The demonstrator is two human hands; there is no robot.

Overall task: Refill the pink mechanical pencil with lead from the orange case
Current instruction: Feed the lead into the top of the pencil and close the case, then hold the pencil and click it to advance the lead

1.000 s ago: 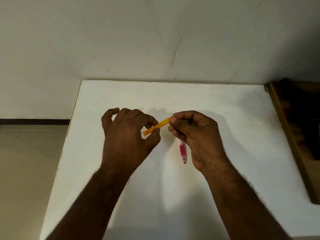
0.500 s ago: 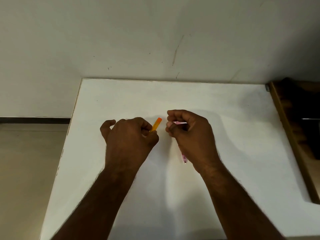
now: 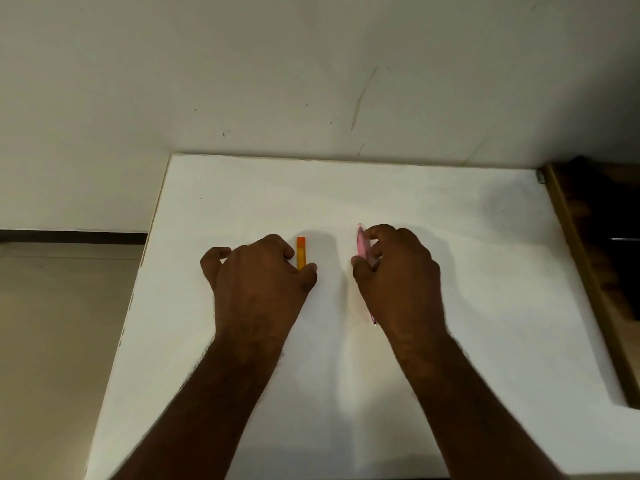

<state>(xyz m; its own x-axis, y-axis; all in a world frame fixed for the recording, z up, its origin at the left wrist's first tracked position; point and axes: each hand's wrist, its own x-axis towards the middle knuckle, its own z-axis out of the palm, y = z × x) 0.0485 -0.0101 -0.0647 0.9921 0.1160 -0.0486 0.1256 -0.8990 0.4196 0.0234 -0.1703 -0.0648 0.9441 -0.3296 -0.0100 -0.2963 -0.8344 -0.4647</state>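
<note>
The orange lead case lies on the white table, pointing away from me, its near end pinched between the thumb and fingers of my left hand. The pink mechanical pencil also points away from me. My right hand holds it with curled fingers and covers most of its barrel. Only its far end and its tip near my wrist show. The two hands are apart, a hand's width between them.
A pale wall rises behind the table's far edge. The table's left edge drops to a beige floor. A brown wooden piece of furniture borders the table on the right.
My hands have moved apart. The orange case went from between both hands down to the table under my left hand. My right hand moved right with the pink pencil.
</note>
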